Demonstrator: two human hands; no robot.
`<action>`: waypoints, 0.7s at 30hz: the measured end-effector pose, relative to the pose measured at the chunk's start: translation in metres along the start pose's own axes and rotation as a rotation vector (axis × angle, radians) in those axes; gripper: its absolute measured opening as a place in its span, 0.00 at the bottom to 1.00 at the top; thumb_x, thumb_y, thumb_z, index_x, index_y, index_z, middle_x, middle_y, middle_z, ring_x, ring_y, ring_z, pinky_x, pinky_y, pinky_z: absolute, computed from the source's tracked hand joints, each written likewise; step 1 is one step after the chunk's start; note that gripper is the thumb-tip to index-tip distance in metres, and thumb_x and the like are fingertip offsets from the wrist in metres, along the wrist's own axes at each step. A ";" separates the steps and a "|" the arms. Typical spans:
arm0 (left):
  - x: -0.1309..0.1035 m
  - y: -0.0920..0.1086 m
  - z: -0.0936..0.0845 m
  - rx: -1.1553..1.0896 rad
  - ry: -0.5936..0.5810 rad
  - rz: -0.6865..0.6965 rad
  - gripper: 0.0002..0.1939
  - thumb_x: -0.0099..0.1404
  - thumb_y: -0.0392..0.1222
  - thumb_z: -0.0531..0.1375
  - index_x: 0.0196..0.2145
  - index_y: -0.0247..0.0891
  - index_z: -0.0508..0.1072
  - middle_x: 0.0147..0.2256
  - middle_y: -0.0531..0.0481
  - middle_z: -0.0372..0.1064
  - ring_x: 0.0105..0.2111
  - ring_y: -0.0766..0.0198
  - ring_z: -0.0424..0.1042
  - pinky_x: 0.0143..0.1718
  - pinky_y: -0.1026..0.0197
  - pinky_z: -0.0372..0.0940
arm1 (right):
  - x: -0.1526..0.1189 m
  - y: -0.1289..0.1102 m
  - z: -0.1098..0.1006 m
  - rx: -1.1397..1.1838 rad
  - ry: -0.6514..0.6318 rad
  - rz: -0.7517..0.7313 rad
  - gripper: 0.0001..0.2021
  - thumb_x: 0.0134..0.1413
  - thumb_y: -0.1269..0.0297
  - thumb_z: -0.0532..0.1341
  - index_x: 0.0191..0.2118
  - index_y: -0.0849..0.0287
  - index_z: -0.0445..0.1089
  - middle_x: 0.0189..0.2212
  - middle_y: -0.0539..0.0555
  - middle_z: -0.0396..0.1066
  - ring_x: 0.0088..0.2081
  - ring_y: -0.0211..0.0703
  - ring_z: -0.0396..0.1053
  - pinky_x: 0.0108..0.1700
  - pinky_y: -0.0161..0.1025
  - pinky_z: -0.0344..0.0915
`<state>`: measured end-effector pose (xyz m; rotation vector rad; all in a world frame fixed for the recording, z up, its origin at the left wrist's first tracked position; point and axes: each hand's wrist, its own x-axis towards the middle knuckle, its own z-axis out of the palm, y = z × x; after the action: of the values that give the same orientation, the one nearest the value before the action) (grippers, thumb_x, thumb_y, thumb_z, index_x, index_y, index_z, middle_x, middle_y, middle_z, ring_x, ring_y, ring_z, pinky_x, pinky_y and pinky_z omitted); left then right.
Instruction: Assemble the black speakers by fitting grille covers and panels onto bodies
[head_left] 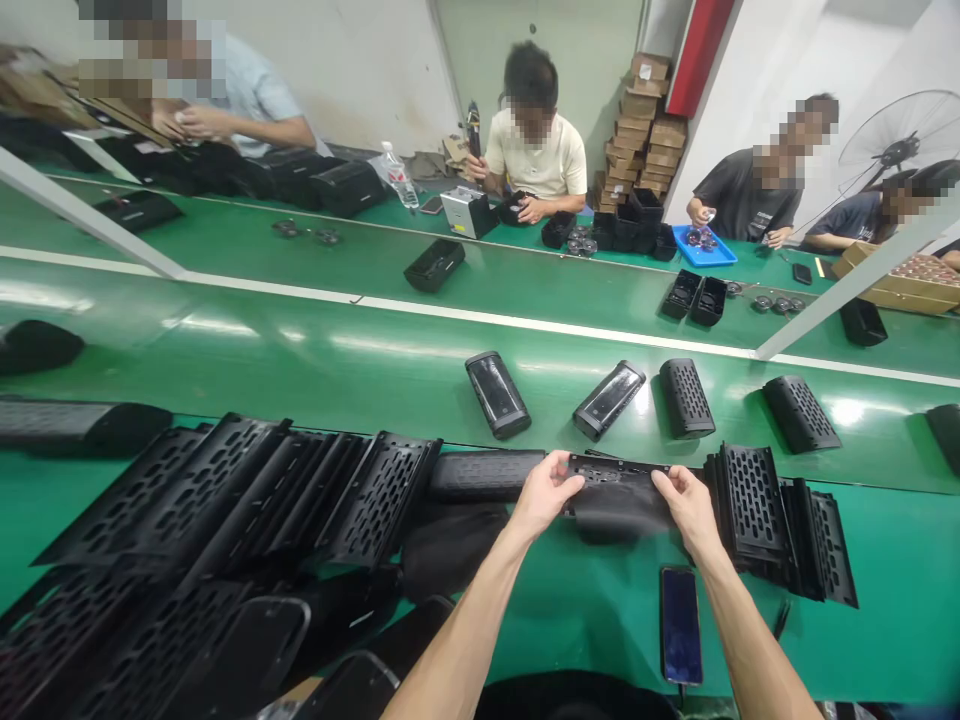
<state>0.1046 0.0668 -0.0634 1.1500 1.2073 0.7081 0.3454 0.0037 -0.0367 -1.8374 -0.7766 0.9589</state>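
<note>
My left hand (546, 495) grips the left end of a black perforated grille panel (600, 472), thumb on top. At its other end, my right hand (687, 506) pinches the panel in the same way. A sheet of thin black mesh cloth (626, 510) lies over the panel's lower part and hangs past its near edge. Slots show through near the upper left. Just left of my left hand lies a black slotted speaker housing (487, 474). Grille panels (752, 500) stand stacked right of my right hand.
More grille panels (379, 495) pile up on the left. A phone (681, 625) lies on the green table near my right forearm. Several black speaker housings (498, 395) sit on the green conveyor belt (390, 385) beyond. Co-workers (534, 150) sit across it. White posts (847, 280) rise on both sides.
</note>
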 end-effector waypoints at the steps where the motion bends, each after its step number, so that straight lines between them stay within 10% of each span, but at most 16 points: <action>1: -0.006 0.001 -0.002 -0.028 -0.010 -0.005 0.21 0.59 0.52 0.67 0.45 0.38 0.72 0.30 0.57 0.64 0.22 0.70 0.62 0.22 0.67 0.58 | -0.005 -0.004 -0.001 0.033 -0.025 0.009 0.24 0.38 0.40 0.72 0.26 0.54 0.67 0.21 0.46 0.64 0.26 0.41 0.59 0.30 0.38 0.56; 5: -0.032 0.007 -0.009 -0.102 -0.049 -0.014 0.21 0.63 0.57 0.65 0.44 0.38 0.71 0.30 0.56 0.67 0.21 0.70 0.64 0.22 0.66 0.61 | -0.024 -0.012 -0.003 0.144 -0.110 0.055 0.27 0.32 0.39 0.75 0.29 0.54 0.68 0.23 0.48 0.68 0.27 0.43 0.62 0.32 0.38 0.59; 9: -0.052 0.013 -0.013 -0.205 -0.167 -0.005 0.30 0.53 0.44 0.73 0.52 0.40 0.68 0.45 0.47 0.77 0.40 0.60 0.76 0.42 0.60 0.70 | -0.041 -0.016 -0.002 0.209 -0.153 0.083 0.28 0.32 0.39 0.76 0.27 0.54 0.66 0.24 0.48 0.70 0.29 0.43 0.64 0.34 0.38 0.61; 15: -0.065 0.019 -0.019 -0.153 -0.138 -0.076 0.16 0.61 0.50 0.66 0.40 0.39 0.70 0.24 0.59 0.68 0.19 0.69 0.64 0.20 0.68 0.55 | -0.060 -0.020 -0.003 0.268 -0.217 0.113 0.27 0.32 0.41 0.79 0.27 0.54 0.67 0.25 0.48 0.70 0.29 0.42 0.65 0.33 0.37 0.63; 21: -0.077 0.029 -0.023 -0.214 -0.178 -0.030 0.15 0.63 0.52 0.65 0.35 0.38 0.71 0.26 0.57 0.67 0.24 0.69 0.64 0.25 0.66 0.59 | -0.071 -0.017 -0.011 0.300 -0.234 0.122 0.25 0.38 0.42 0.77 0.28 0.55 0.69 0.24 0.46 0.69 0.28 0.39 0.63 0.31 0.35 0.61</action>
<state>0.0671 0.0129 -0.0093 0.9925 0.9724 0.6791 0.3168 -0.0521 0.0028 -1.5426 -0.6238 1.3116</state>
